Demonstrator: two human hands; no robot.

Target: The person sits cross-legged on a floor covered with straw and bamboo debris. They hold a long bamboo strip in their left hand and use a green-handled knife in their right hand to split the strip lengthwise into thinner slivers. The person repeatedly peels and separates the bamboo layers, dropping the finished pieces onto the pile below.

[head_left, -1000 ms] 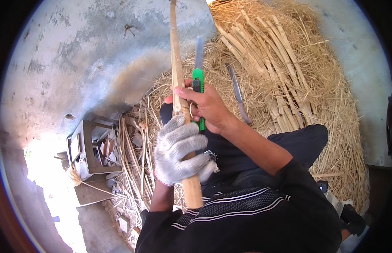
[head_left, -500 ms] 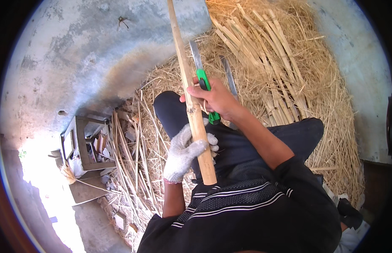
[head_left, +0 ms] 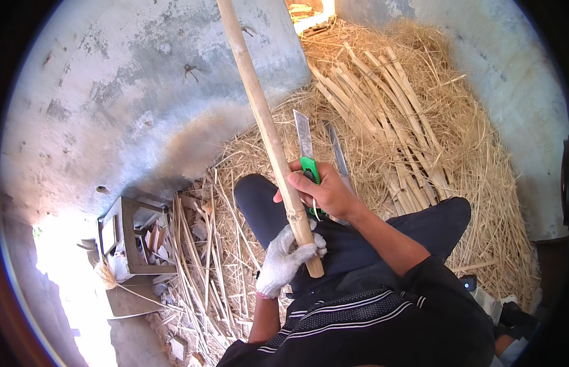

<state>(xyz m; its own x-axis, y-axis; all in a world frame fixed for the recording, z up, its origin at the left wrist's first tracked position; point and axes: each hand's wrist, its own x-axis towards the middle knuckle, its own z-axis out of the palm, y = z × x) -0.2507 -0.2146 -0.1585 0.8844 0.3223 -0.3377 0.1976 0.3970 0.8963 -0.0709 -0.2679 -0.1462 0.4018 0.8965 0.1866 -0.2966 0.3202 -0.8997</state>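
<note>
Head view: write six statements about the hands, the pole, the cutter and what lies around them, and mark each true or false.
1. The gloved left hand and bare right hand are both on the pole. True.
2. The left hand grips above the right hand. False: it grips below, near the pole's lower end.
3. The cutter in the right hand has its blade out. True.
4. The cutter is red. False: it is green.
5. The blade is sunk into the pole. False: a gap shows between them.
6. Pale strips lie among the straw. True.

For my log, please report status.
Left hand, gloved: around bamboo pole near lower end. Right hand: holding green knife, blade extended. Second blade lying nearby on straw.
</note>
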